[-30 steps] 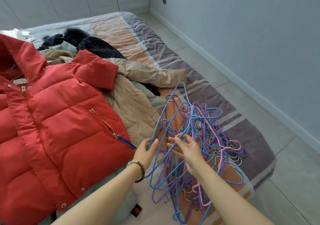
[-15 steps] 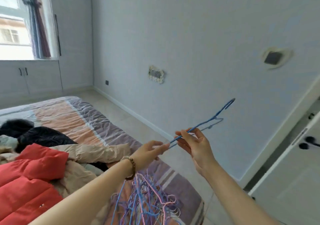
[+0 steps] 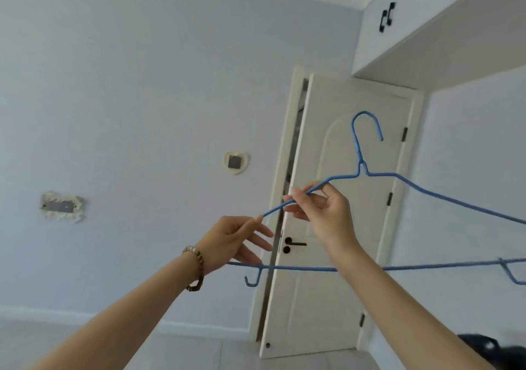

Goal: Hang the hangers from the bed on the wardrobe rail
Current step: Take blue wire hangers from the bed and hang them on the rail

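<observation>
A blue wire hanger (image 3: 427, 193) is held up in the air in front of me, hook upward, with its right end out of frame. My right hand (image 3: 321, 204) pinches its left shoulder wire between thumb and fingers. My left hand (image 3: 233, 241), with a bead bracelet at the wrist, touches the hanger's left tip with its fingertips, the other fingers spread. The hanger's bottom bar (image 3: 307, 269) runs across behind both wrists, with small hooks at each end. The bed, the hanger pile and the wardrobe rail are out of view.
A white door (image 3: 336, 298) with a black handle stands ajar straight ahead. An overhead white cupboard (image 3: 444, 28) juts out at the upper right. The pale wall on the left carries a switch plate (image 3: 234, 162) and a rough wall opening (image 3: 61, 207). A dark object (image 3: 489, 347) sits at the lower right.
I have turned right and up, away from the bed; the hanger pile and coats have left the view. The single blue hanger has swung from edge-on to face-on before the door.
</observation>
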`<state>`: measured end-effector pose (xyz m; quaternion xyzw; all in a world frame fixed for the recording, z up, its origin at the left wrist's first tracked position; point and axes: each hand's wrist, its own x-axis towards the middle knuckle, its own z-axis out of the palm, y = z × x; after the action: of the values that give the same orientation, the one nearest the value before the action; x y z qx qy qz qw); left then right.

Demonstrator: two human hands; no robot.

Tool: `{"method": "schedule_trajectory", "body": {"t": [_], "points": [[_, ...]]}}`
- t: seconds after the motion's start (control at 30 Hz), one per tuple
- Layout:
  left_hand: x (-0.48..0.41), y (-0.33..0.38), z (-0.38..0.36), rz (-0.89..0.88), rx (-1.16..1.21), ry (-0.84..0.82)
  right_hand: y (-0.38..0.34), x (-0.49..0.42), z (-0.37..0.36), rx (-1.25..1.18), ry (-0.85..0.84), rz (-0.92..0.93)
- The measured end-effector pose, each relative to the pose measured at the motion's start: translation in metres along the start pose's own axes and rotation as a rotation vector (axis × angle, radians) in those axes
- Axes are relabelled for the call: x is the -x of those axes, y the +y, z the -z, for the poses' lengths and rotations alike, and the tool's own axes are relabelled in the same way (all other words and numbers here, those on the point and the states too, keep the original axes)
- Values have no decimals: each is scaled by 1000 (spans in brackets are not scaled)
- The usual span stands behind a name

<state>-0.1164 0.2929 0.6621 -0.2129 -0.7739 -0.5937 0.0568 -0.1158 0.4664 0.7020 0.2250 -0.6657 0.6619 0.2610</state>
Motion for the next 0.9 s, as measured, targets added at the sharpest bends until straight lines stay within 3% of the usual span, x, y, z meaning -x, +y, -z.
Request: {"method": "schedule_trajectory", "body": {"t": [0.43,0.9], "points": [[-76,139,-249,-265,87,-387,-109,33,268,283,425,165],[-127,238,-518,-301,214,-538,-145,29,532,308,701,183]]}}
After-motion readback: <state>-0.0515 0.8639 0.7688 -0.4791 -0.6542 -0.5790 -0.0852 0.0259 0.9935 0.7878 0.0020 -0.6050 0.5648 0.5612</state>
